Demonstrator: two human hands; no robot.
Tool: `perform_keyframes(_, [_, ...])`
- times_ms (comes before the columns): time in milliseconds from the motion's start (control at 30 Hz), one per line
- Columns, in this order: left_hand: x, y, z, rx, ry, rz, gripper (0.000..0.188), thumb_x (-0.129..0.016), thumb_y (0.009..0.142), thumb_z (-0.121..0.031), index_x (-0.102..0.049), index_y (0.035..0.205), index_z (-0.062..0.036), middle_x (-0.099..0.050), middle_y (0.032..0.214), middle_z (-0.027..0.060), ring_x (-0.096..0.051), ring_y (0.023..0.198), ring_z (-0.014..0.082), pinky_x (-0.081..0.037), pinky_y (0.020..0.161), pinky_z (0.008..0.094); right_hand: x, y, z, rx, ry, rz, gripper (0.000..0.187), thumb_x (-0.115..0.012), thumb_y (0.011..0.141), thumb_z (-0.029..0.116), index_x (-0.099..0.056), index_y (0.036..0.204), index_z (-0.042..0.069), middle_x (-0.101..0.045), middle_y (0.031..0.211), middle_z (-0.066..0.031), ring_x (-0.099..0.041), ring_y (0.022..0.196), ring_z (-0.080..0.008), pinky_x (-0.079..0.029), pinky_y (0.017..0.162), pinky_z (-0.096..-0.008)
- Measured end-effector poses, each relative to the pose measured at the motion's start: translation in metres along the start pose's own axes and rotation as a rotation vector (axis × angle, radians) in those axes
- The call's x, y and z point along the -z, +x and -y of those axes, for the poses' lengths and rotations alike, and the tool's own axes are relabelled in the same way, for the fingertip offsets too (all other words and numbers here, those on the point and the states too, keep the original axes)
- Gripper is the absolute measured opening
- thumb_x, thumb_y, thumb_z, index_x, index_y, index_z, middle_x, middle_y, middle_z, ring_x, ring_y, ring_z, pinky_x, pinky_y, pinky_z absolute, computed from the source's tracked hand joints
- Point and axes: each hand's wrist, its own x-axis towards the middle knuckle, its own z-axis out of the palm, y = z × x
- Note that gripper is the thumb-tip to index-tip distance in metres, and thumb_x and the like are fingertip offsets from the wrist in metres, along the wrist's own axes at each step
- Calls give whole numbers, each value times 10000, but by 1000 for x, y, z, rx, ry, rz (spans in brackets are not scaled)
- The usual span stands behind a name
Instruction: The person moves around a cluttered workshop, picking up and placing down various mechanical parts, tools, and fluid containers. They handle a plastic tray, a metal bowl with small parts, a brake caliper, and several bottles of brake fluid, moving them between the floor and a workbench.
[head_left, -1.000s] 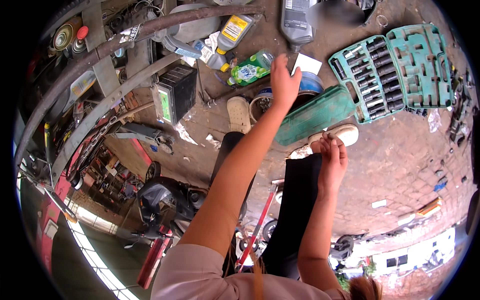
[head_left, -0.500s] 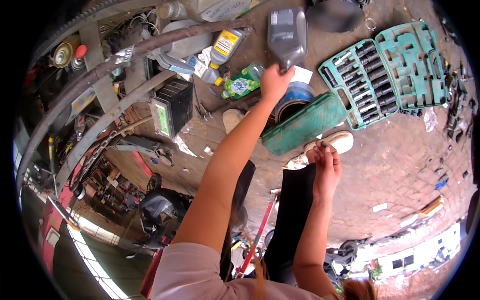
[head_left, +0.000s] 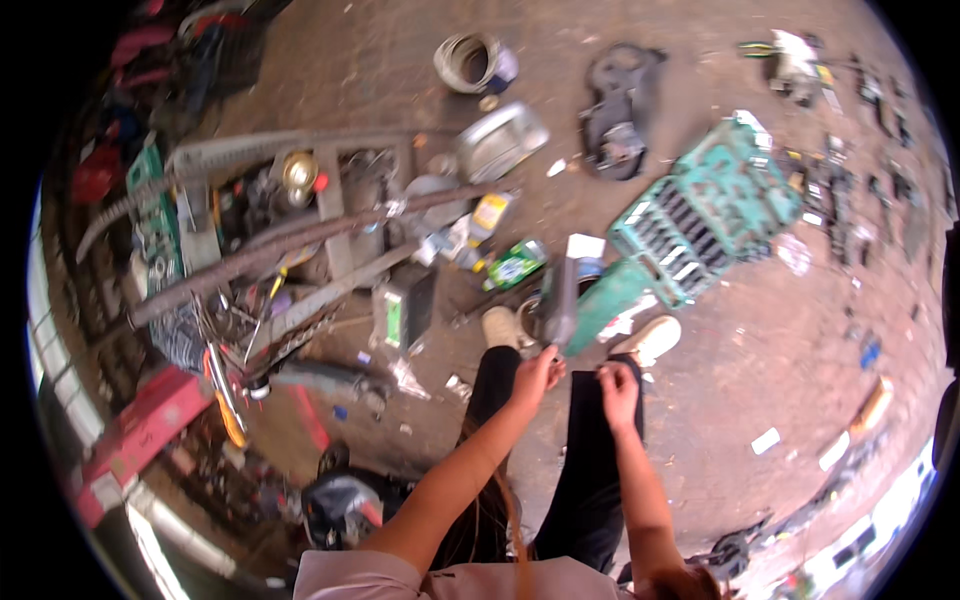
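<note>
Near my knees, my left hand (head_left: 536, 376) is closed at the neck end of a dark grey plastic bottle (head_left: 563, 308). The bottle extends away from me and shows its narrow side, slightly blurred. My right hand (head_left: 619, 396) is a little to the right, over my right leg, its fingertips pinched; whatever small thing they may hold is too small to make out. Just beyond the hands lies a green tool case lid (head_left: 606, 305). A blue bucket (head_left: 589, 268) is partly hidden behind the bottle, with a white card (head_left: 586, 246) at its far side.
An open green socket case (head_left: 680, 238) lies right of the bucket. A green-labelled bottle (head_left: 516, 266), a yellow-labelled bottle (head_left: 489, 217) and a black battery (head_left: 404, 306) are to the left. Long metal bars (head_left: 300, 232) cross the left side. A dark plastic cover (head_left: 617, 118) lies farther off.
My left hand has drawn back toward my body with the grey bottle, which has turned from its broad face to its narrow side. Both hands are now closer together. The view has shifted.
</note>
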Motion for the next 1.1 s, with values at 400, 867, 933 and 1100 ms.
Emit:
perform_keyframes(400, [5, -265, -9, 197, 327, 620, 369, -552, 864, -426, -578, 917, -61, -635, 796, 72, -563, 632, 119, -446, 577, 231, 62, -265, 193, 390, -369, -167, 434, -760, 708, 242, -555, 1016, 14, -617, 925, -121, -616, 875, -239, -485, 780, -327])
perform_keyframes(867, [62, -430, -8, 277, 850, 1069, 250, -531, 880, -356, -582, 976, -130, -606, 926, -9, -560, 852, 127, -437, 770, 280, -46, -492, 212, 418, -161, -1172, 466, -770, 619, 248, -594, 998, 42, -589, 982, -138, -543, 933, -312, -421, 815, -407])
perform_keyframes(933, [65, -436, -6, 274, 864, 1083, 276, -518, 879, -367, -558, 999, -122, -596, 974, 14, -565, 877, 147, -452, 804, 303, -48, -493, 206, 453, -120, -1143, 447, -746, 623, 277, -601, 987, 62, -591, 964, -122, -537, 932, -316, -414, 795, -413])
perform_keyframes(1100, [78, -496, 42, 79, 948, 1223, 419, -454, 899, -428, -490, 1151, -96, -526, 1174, 54, -520, 1068, 189, -435, 899, 331, -41, -510, 175, 568, -96, -1291, 373, -721, 619, 266, -569, 901, 75, -562, 859, -78, -516, 911, -279, -363, 889, -410])
